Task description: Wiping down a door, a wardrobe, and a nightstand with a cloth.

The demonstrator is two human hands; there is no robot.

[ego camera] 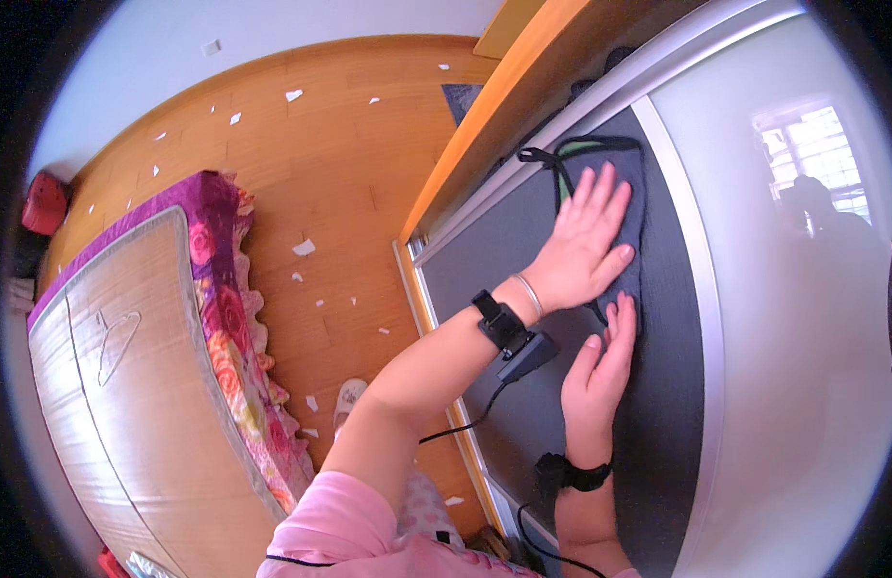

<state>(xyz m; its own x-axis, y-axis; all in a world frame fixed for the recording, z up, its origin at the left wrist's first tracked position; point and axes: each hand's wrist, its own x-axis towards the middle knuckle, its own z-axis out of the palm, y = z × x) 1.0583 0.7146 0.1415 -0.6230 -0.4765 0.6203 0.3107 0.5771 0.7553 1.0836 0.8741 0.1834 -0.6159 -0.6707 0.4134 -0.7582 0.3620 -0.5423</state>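
A dark grey cloth piece [626, 160] with black edging, a green underside at one corner and a black tie lies against the dark panel [511, 289] of a sliding wardrobe door. My left hand [583, 242] rests flat on this cloth, fingers spread and palm hidden. Below it, my right hand [606, 354] is at the cloth's lower end, fingers straight and thumb apart. Whether the right fingertips press the cloth or only lie beside it is unclear. Each wrist wears a black strap with a cable; the left also has a thin bangle.
A silver frame strip [681, 195] divides the dark panel from a glossy white panel [793, 347]. White scraps [303, 248] litter the wooden floor [344, 166]. On the left, a bed mat [149, 289] carries a wire hanger [117, 347]; a red object [44, 204] stands beyond.
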